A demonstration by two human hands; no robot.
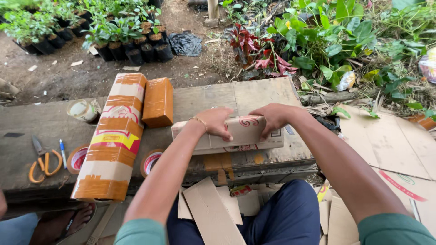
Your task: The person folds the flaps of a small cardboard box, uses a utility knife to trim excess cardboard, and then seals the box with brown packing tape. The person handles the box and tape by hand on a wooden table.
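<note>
Both hands pressed flat on a folded cardboard box, left hand and right hand gripping its top, box on wooden bench, taped long parcel, orange-handled scissors nearby

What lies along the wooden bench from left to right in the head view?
Orange-handled scissors → blue pen → tape roll → long taped parcel → small taped box → left hand → cardboard package → right hand.
</note>
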